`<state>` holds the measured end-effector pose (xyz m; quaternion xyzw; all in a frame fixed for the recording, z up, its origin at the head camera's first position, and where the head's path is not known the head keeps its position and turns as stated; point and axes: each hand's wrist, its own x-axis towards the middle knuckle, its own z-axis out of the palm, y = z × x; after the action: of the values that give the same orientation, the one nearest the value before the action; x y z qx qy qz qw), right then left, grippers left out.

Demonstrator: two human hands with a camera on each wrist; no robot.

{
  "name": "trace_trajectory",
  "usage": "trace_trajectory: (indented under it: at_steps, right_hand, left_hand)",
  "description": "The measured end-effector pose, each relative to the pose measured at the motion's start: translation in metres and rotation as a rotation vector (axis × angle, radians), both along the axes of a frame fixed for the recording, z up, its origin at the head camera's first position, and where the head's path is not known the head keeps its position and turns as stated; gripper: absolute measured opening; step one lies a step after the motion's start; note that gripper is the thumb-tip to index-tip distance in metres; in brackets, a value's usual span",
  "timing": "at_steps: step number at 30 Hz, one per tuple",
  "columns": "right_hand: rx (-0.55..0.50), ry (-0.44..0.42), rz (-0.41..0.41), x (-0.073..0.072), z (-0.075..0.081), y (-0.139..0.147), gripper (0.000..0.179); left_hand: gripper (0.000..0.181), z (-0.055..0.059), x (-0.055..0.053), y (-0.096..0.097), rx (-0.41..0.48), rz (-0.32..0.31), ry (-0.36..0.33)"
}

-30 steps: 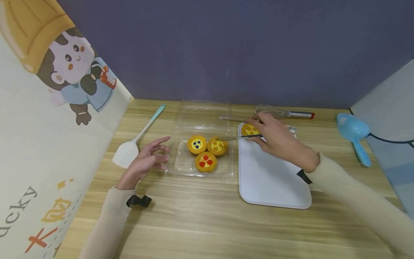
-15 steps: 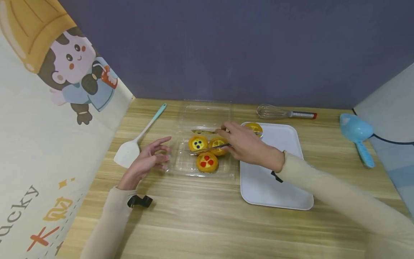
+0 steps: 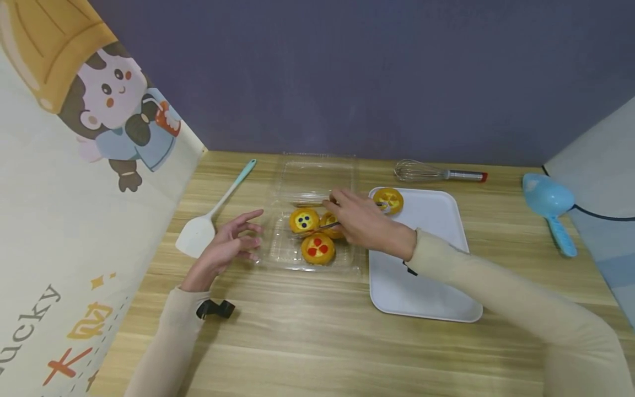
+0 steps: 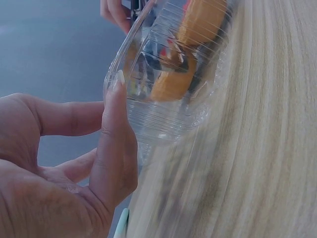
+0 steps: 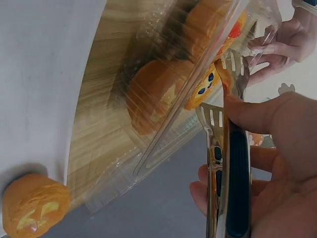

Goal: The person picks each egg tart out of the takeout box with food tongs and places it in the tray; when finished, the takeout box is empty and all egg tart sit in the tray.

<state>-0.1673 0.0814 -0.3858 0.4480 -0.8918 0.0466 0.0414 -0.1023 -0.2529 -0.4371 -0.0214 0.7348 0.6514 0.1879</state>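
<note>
Tabletop comes first, bearing the open plastic container, which looks light enough to slide if nudged. The left hand is at its left side, fingers loosely bent and seemingly gripping nothing; whether they press the wall I cannot tell, and without bracing the container may shift. Inside, the red-topped tart sits in front, close to the tongs' nearer arm, so a sweep toward the front could knock it. The right hand grasps the tongs, their parted ends straddling the blue-dotted tart; contact is unclear. A lopsided squeeze may dent or tip that tart. To its right, the yellow-topped tart lies under the tong arm and could get dragged along. Farther back, another tart sits at the tray's corner, where a swinging handle might bump it off.
</note>
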Motion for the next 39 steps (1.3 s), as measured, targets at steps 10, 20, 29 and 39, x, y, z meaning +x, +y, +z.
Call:
trace_trajectory:
  at_steps: [10, 20, 29, 39]
  right_hand:
    - [-0.020, 0.066, 0.013, 0.000, -0.005, -0.006, 0.046]
    - [-0.058, 0.095, 0.026, 0.002, -0.008, -0.009, 0.048]
    - [-0.047, 0.029, 0.037, 0.003, -0.011, -0.014, 0.050]
    - [-0.005, -0.074, 0.012, -0.001, -0.004, -0.007, 0.053]
  left_hand:
    - [0.076, 0.000, 0.000, 0.000, -0.003, 0.004, -0.003]
    - [0.076, -0.001, 0.001, 0.001, -0.006, 0.005, -0.006]
    - [0.076, -0.001, 0.000, 0.001, -0.013, 0.002, -0.004]
    - [0.076, 0.000, 0.000, 0.001, -0.012, 0.007, -0.005]
